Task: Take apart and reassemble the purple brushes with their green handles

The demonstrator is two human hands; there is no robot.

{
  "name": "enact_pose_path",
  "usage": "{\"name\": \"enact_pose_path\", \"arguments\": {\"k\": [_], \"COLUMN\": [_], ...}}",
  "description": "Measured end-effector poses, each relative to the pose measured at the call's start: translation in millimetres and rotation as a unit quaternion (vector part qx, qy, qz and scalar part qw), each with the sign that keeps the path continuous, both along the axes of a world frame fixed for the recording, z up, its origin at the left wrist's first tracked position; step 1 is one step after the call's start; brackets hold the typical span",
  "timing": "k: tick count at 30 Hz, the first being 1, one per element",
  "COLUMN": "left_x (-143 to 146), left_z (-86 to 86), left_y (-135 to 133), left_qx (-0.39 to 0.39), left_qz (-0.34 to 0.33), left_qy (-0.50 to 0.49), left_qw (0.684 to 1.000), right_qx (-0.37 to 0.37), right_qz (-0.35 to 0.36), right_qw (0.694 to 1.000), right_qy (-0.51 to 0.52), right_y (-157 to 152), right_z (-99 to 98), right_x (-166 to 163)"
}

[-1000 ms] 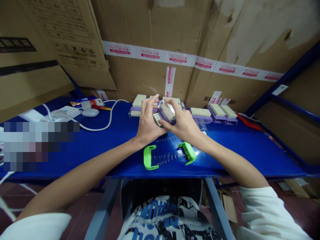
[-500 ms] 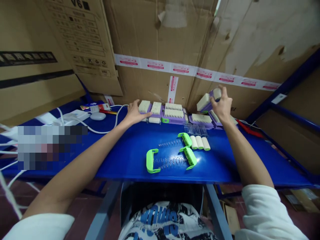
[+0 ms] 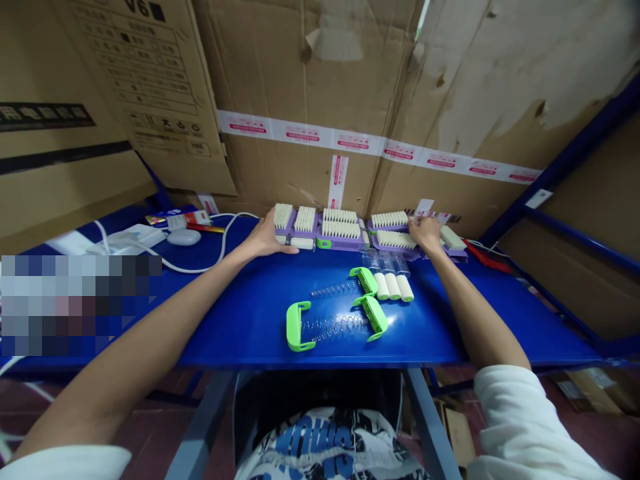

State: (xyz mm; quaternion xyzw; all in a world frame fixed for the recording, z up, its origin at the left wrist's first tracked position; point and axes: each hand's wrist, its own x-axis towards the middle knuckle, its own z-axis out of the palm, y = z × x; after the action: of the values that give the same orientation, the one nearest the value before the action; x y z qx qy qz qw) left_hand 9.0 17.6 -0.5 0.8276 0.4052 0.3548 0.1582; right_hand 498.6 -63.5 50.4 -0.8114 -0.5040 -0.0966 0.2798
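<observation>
The left hand (image 3: 267, 237), thumb spread from its fingers, touches the leftmost brush (image 3: 283, 217) along the table's (image 3: 430, 333) back. The right hand (image 3: 426, 233) curls beside other brushes (image 3: 396, 239); I cannot tell whether it grips one.

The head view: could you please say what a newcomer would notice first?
Bright green pieces with springs near the front edge of the table likely stand out first. Behind, bristled purple blocks line the cardboard, the left hand at their left end, the right hand toward the right.
</observation>
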Motion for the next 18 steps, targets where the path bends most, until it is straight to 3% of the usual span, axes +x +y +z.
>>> {"name": "enact_pose_path", "arguments": {"k": [7, 18], "left_x": [-4.0, -5.0], "left_z": [5.9, 21.5], "left_y": [-3.2, -15.4], "left_qx": [-0.027, -0.065], "left_qz": [0.003, 0.043], "left_qy": [-0.007, 0.014], "left_qw": [1.0, 0.997], "right_qx": [-0.076, -0.108], "right_qz": [0.005, 0.007], "right_qw": [0.996, 0.993], "right_qy": [-0.041, -0.05], "right_y": [-7.0, -17.5], "right_z": [0.9, 1.8], "right_x": [-4.0, -11.4]}}
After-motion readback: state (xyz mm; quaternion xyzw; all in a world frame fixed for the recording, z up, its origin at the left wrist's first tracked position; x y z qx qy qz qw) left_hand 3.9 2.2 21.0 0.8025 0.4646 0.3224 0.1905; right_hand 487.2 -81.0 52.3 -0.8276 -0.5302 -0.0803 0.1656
